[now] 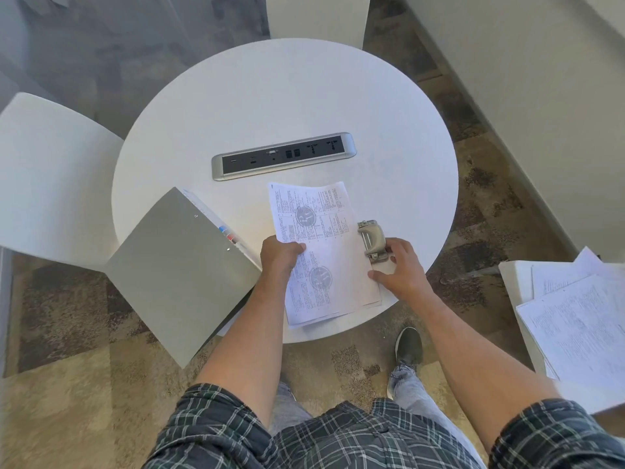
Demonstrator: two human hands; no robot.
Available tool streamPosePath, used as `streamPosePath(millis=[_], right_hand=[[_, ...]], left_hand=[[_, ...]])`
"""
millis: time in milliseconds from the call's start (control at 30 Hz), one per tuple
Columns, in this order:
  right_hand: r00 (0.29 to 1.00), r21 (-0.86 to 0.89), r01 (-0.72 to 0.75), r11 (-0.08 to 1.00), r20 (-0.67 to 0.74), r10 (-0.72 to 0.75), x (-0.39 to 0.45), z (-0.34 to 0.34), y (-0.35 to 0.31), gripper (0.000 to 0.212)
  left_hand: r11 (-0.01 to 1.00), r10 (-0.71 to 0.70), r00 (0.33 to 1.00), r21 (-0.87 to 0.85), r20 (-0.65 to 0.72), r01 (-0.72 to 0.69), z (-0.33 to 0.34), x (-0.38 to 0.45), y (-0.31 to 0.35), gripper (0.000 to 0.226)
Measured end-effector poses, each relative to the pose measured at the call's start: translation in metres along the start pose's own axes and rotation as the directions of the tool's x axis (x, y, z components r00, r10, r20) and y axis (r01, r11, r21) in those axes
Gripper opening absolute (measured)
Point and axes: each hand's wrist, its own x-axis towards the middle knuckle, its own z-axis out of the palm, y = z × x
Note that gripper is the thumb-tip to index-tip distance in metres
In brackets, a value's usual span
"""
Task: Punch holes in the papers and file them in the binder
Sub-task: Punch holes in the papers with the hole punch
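Note:
A thin stack of printed papers (324, 252) lies on the round white table (270, 96), near its front edge. My left hand (279, 257) grips the stack's left edge, thumb on top. A beige hole punch (372, 242) sits against the stack's right edge. My right hand (400, 265) rests at the punch's near end, fingers touching it and thumb on the papers' right edge. A grey binder (179, 275) lies shut to the left, hanging partly over the table's edge.
A silver power and socket strip (284, 156) is set into the table's middle. White chairs stand at the left (50, 177) and far side (318, 18). More loose papers (581, 326) lie on a white surface at the right. My shoe (409, 346) is below the table.

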Motion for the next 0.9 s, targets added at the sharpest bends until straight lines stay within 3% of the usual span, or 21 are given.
streamPosePath(millis=[300, 667, 900], right_hand=[[0.994, 0.071, -0.003, 0.998, -0.107, 0.010, 0.000, 0.013, 0.000, 0.055], [0.998, 0.150, -0.006, 0.989, -0.068, 0.017, -0.002, 0.009, 0.002, 0.050], [0.997, 0.172, -0.017, 0.985, -0.067, 0.029, -0.001, 0.010, 0.003, 0.047]], left_hand=[[0.995, -0.019, 0.999, -0.101, 0.038, 0.022, -0.006, 0.002, 0.007, 0.029], [0.988, -0.031, 0.997, -0.146, 0.076, 0.042, 0.000, 0.004, 0.006, 0.027], [0.990, -0.065, 0.994, -0.119, 0.091, 0.076, -0.001, 0.006, 0.008, 0.040]])
